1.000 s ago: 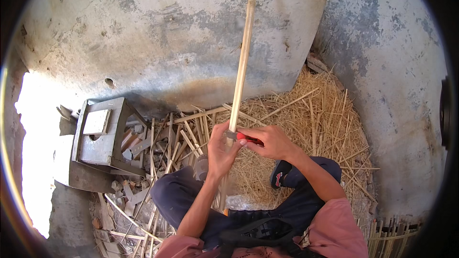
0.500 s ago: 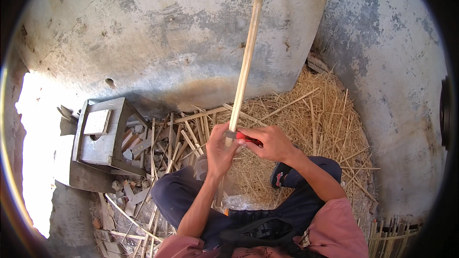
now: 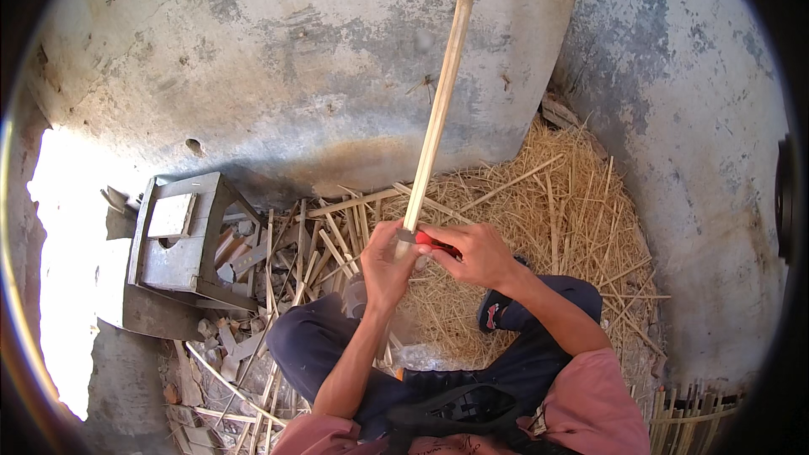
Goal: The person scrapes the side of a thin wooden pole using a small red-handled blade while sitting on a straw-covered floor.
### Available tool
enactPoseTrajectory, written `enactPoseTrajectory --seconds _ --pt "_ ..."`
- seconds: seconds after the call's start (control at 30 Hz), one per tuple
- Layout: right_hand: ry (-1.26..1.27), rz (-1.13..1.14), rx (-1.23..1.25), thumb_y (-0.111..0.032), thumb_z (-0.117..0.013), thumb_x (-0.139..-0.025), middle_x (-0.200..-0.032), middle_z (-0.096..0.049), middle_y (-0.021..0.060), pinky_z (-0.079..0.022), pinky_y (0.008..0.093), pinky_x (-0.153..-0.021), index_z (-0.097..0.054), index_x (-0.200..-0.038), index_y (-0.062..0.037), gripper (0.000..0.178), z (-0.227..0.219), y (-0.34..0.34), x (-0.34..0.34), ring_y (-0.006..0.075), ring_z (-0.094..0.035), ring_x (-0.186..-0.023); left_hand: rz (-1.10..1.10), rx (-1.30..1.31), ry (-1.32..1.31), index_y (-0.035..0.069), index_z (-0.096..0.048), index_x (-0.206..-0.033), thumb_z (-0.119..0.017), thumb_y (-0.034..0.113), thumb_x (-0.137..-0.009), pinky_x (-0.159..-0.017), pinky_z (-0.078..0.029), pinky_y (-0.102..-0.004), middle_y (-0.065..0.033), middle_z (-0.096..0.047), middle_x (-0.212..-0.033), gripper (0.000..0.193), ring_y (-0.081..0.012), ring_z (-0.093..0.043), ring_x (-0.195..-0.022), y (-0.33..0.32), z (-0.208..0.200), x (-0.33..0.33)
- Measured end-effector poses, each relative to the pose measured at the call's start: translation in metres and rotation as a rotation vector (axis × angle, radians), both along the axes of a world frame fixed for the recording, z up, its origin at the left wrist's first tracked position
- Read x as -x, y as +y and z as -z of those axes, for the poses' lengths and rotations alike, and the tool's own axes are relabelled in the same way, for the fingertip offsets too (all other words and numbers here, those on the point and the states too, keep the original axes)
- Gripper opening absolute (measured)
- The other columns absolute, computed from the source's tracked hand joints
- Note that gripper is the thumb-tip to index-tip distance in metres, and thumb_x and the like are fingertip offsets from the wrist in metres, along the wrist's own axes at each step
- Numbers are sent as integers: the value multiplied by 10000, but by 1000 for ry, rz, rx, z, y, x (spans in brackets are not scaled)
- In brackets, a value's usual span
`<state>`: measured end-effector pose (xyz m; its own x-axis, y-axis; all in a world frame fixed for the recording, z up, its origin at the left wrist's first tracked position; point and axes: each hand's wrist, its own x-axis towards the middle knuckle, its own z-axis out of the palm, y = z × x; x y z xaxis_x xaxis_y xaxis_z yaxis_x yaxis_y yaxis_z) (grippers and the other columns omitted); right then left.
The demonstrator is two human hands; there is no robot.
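Observation:
A long pale bamboo strip (image 3: 439, 109) rises from my hands and leans slightly right toward the top of the view. My left hand (image 3: 387, 265) is closed round its lower part. In my right hand (image 3: 480, 254) is a knife with a red and black handle (image 3: 431, 242), gripped close beside the strip. Its short grey blade (image 3: 406, 236) lies across the strip, right by my left thumb. My fingers partly hide the strip's lower end.
A heap of straw-like shavings (image 3: 581, 219) covers the floor ahead and right. An overturned wooden stool (image 3: 190, 236) lies left, among rubble and loose sticks (image 3: 337, 236). A worn plaster wall (image 3: 337, 76) stands ahead. Upright slats (image 3: 691, 421) stand at lower right.
The strip's upper part has swung a little to the right. Both hands keep nearly the same place and the same grips.

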<state>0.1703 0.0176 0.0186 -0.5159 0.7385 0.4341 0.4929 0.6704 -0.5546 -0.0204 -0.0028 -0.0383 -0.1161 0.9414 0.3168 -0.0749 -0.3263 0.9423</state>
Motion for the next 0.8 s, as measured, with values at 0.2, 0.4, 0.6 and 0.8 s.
enactPoseTrajectory --seconds 0.2,0.4,0.6,0.8 --pt "-19 12 15 -233 -800 -932 -949 -801 121 -571 358 -611 -726 -1362 -101 456 -8 -4 2 253 -746 -690 -2 108 -77 -22 -682 -1253 -883 51 -869 -721 -553 -235 -26 -679 -1097 440 -89 -657 -891 -3 -3 -1" --pt "-6 12 18 -227 -801 -929 -950 -798 132 -576 360 -619 -725 -1360 -88 459 -9 -5 2 258 -754 -707 72 129 -203 3 -623 -1233 -865 42 -897 -654 -534 -190 -25 -660 -1120 416 -54 -658 -827 -3 -3 -3" --pt "-14 8 2 -215 -797 -927 -962 -799 132 -575 355 -616 -728 -1355 -84 453 -11 -5 1 255 -753 -703 92 135 -186 27 -566 -1174 -861 88 -915 -632 -513 -169 -20 -653 -1100 397 -31 -633 -841 -5 -9 -3" --pt "-1 6 -13 -200 -793 -926 -958 -800 120 -578 353 -616 -728 -1355 -87 448 -10 -5 1 248 -758 -708 108 129 -181 51 -554 -1106 -860 122 -922 -690 -533 -198 -13 -638 -1057 365 -42 -623 -874 -5 -9 -3"
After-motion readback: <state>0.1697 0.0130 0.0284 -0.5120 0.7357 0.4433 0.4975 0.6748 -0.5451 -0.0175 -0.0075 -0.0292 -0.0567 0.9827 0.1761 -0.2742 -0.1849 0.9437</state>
